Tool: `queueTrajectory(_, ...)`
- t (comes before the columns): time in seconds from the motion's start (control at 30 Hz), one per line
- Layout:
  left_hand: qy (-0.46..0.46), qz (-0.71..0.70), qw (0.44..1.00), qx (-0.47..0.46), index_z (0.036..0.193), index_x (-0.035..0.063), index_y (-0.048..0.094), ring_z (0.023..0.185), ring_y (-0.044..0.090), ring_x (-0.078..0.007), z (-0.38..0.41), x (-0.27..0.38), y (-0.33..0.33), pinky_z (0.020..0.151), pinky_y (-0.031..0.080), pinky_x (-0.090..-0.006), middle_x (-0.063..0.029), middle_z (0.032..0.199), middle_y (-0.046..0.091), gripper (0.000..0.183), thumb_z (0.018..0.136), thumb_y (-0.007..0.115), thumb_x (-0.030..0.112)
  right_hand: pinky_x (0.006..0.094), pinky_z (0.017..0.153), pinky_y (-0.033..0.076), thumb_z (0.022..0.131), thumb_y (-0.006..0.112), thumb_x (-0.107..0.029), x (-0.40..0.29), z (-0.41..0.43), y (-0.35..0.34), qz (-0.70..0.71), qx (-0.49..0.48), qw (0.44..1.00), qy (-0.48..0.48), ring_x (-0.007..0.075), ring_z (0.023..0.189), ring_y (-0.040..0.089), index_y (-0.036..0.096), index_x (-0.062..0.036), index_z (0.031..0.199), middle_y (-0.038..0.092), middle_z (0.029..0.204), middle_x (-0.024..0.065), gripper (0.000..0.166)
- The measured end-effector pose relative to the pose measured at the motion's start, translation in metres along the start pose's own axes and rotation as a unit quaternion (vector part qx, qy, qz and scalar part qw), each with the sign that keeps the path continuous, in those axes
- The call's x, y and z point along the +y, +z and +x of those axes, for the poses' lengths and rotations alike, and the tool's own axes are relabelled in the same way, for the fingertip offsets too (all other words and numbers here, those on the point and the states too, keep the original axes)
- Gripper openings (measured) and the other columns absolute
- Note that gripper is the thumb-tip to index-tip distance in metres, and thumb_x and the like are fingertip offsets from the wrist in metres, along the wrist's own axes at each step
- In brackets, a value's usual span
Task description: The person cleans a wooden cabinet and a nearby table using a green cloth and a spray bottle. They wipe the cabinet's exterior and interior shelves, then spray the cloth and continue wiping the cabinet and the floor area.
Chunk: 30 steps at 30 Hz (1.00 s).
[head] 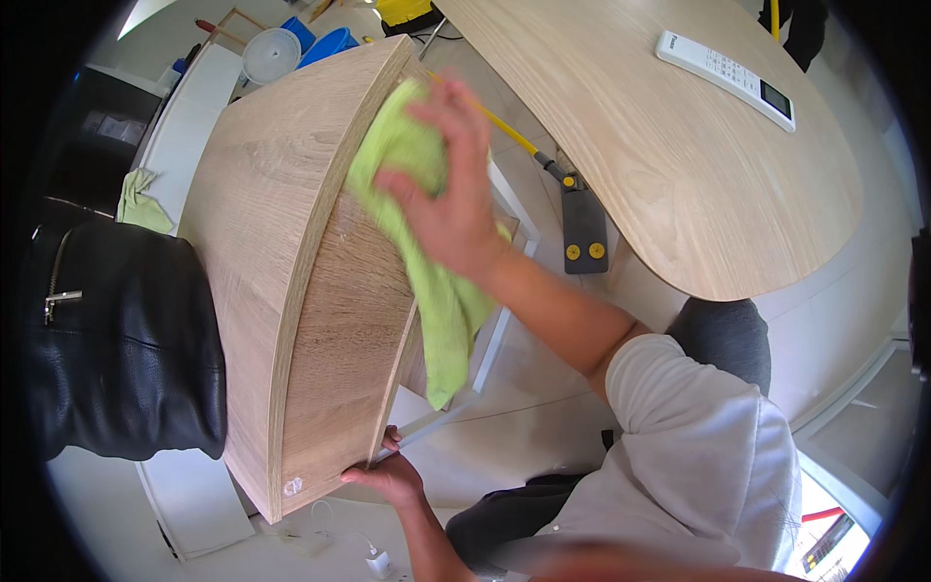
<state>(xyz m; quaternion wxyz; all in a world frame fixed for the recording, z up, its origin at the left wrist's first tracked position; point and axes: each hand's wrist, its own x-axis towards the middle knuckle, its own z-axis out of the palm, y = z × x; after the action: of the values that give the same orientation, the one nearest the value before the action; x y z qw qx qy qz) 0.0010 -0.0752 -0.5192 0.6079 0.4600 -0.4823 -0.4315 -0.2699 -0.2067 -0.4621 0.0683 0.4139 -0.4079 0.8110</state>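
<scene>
A wooden cabinet point(251, 189) with a pale wood-grain finish stands before me, its narrow shelf face point(342, 327) towards me. My right hand point(454, 167), blurred, holds a light green cloth point(444, 313) against the upper part of that face; the cloth's lower end hangs down past the shelf board. At the bottom corner of the cabinet my left hand point(393, 473) grips the edge of the lower board, thumb on the near face and fingers beyond the edge. Part of the left hand's fingers is hidden behind the board.
A wooden table point(676, 167) bearing a white remote control point(727, 78) extends at upper right. A flat mop point(584, 225) lies beside it on the floor. A black leather bag point(138, 342) and a second green cloth point(142, 200) are at left. Blue buckets point(327, 47) stand behind; a white charger point(378, 562) is below.
</scene>
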Motion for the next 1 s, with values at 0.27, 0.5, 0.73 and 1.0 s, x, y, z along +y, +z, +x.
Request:
queueTrajectory(0.27, 0.000, 0.006, 1.000, -0.005, 0.109, 0.0049, 0.041, 0.058, 0.041, -0.0138, 0.002, -0.005, -0.002, 0.064, 0.037, -0.0303, -0.0033, 0.066, 0.043, 0.079, 0.078, 0.022, 0.075, 0.0430, 0.103, 0.021, 0.083, 0.053, -0.006, -0.036, -0.033, 0.011, 0.000, -0.105, 0.994, -0.007, 0.0359, 0.126, 0.026, 0.042, -0.0011, 0.117, 0.022, 0.138, 0.0221, 0.037)
queueTrajectory(0.5, -0.005, -0.003, 1.000, 0.031, 0.104, 0.0047, 0.043, 0.055, 0.041, -0.0129, -0.001, -0.005, 0.008, 0.060, 0.037, -0.0289, -0.0039, 0.058, 0.041, 0.078, 0.078, 0.020, 0.074, 0.0438, 0.097, 0.027, 0.086, 0.048, -0.015, 0.026, 0.056, 0.002, -0.016, 0.047, 0.998, 0.041, 0.0346, 0.115, 0.039, 0.040, 0.0006, 0.121, 0.040, 0.125, 0.0199, 0.039)
queueTrajectory(0.73, 0.009, 0.021, 0.999, 0.034, 0.102, 0.0046, 0.043, 0.054, 0.040, -0.0127, 0.002, -0.002, 0.000, 0.058, 0.038, -0.0275, -0.0033, 0.058, 0.041, 0.077, 0.078, 0.022, 0.075, 0.0407, 0.093, 0.029, 0.086, 0.049, -0.018, 0.000, 0.013, 0.006, -0.114, -0.011, 0.992, 0.046, 0.0318, 0.111, 0.042, 0.040, -0.0025, 0.123, 0.045, 0.119, 0.0179, 0.041)
queueTrajectory(1.0, 0.011, 0.007, 0.999, 0.030, 0.103, 0.0052, 0.044, 0.052, 0.039, -0.0125, 0.002, 0.000, 0.006, 0.057, 0.037, -0.0270, -0.0029, 0.058, 0.041, 0.077, 0.078, 0.023, 0.074, 0.0422, 0.098, 0.023, 0.085, 0.052, -0.023, 0.006, 0.016, 0.001, -0.088, -0.034, 0.993, 0.077, 0.0338, 0.118, 0.036, 0.034, -0.0039, 0.128, 0.039, 0.124, 0.0216, 0.050)
